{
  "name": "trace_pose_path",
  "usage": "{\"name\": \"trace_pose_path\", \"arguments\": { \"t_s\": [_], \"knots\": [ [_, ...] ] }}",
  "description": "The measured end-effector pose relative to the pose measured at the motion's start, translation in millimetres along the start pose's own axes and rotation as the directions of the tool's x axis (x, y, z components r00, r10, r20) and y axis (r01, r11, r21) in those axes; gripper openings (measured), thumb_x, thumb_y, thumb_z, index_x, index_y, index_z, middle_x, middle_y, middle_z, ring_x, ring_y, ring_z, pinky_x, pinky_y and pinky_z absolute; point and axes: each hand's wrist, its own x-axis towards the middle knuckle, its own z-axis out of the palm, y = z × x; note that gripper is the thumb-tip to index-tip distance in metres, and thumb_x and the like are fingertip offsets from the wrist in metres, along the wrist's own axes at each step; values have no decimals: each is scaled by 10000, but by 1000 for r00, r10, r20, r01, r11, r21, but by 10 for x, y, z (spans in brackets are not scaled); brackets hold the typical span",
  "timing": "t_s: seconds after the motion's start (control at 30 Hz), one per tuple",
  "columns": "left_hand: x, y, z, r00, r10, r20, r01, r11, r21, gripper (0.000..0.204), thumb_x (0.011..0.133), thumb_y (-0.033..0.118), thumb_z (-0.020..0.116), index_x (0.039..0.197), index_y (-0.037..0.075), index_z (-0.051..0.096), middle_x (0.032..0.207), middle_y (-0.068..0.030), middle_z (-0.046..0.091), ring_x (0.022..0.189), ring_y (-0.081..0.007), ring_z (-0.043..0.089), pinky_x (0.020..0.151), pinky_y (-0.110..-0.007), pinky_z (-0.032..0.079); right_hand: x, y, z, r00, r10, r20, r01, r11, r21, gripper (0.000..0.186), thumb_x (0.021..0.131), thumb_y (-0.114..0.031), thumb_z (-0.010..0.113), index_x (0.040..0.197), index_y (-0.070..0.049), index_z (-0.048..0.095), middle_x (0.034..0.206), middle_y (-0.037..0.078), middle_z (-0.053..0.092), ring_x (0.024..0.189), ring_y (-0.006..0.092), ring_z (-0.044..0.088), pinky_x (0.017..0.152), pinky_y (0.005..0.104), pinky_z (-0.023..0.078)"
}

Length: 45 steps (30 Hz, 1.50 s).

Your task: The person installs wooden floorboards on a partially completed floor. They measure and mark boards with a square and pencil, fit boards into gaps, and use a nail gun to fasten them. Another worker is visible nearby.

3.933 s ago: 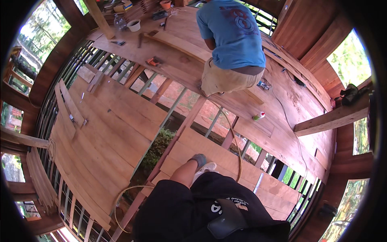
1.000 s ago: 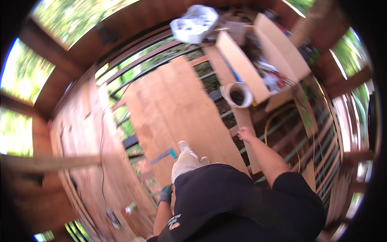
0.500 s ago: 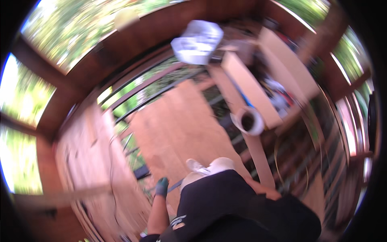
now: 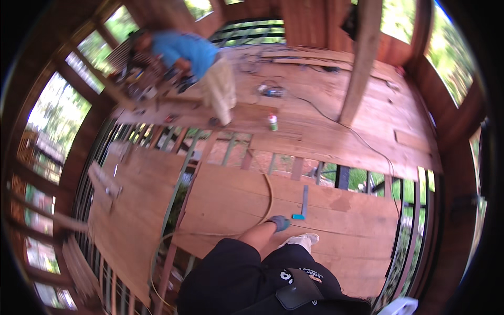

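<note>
My left hand (image 4: 280,222), in a grey-green glove, is just left of a try square (image 4: 305,199) with a teal stock, which lies on a plywood sheet (image 4: 346,241). The hand is too small and soft to show if its fingers grip anything. A tan hose (image 4: 270,194) curves over the sheet beside it. My right hand is not visible; a pale plastic item (image 4: 401,306) shows at the lower right edge beside my body, its support hidden.
A co-worker in blue (image 4: 194,58) bends at the upper left among tools. Open joists (image 4: 231,144) separate the plywood from upper boards (image 4: 315,126), which carry a spray bottle (image 4: 273,122), a power tool (image 4: 271,91) and a cord (image 4: 362,139). A post (image 4: 359,63) rises at upper right.
The view has swung round from the clutter of cardboard and buckets to the co-worker's side. My left arm now extends over the plywood near the square; my right arm has left view.
</note>
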Motion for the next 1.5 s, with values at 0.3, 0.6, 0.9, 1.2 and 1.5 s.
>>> {"name": "trace_pose_path", "arguments": {
  "t_s": [0.3, 0.6, 0.9, 1.2, 1.5],
  "knots": [
    [-1425, -1855, 737, 833, -538, 126, 552, 801, -231, 520, 909, 410, 441, 1280, 88, 609, 1377, -176, 533, 1281, -359, 503, 1061, -430, 388, 521, -835, 731, 901, -190, 391, 245, 965, -96, 291, 951, -241, 516, 1173, -54, 533, 802, 114, 600, 573, 185, 566, 473, 300, 441],
    [-1085, -1228, 1531, 983, 21, 183, -29, 999, 41, 460, 966, 364, 366, 1286, 122, 590, 1353, -179, 547, 1168, -356, 581, 999, -450, 439, -712, -570, 1567, 692, -111, 713, 549, 723, -420, 351, 959, -229, 539, 1204, 21, 557, 853, 130, 645, 662, 219, 646, 574, 322, 495],
    [-688, -443, 95, 954, -223, -202, 139, 923, -360, 506, 896, 434, 442, 1152, 57, 663, 1200, -214, 635, 1112, -386, 616, 964, -433, 466, -511, -123, 1045, 824, -26, 566, 365, 789, -495, 340, 962, -241, 529, 1177, 21, 549, 852, 143, 643, 638, 230, 639, 544, 337, 493],
    [-812, -469, 749, 988, -154, 9, 150, 949, -278, 658, 932, 544, 328, 1270, 55, 610, 1325, -218, 558, 1269, -379, 505, 1085, -432, 367, -174, 117, 961, 884, -33, 466, 239, 890, -390, 331, 964, -252, 518, 1150, 20, 542, 850, 155, 640, 615, 241, 631, 514, 353, 491],
    [-831, -494, 970, 987, -28, 155, 36, 998, -49, 617, 925, 475, 370, 1321, 46, 567, 1397, -194, 506, 1314, -349, 473, 1114, -422, 340, 559, 790, 580, 887, 3, 462, 198, 901, -386, 325, 967, -263, 507, 1123, 20, 535, 849, 168, 637, 591, 252, 624, 483, 368, 489]
  ]
}}
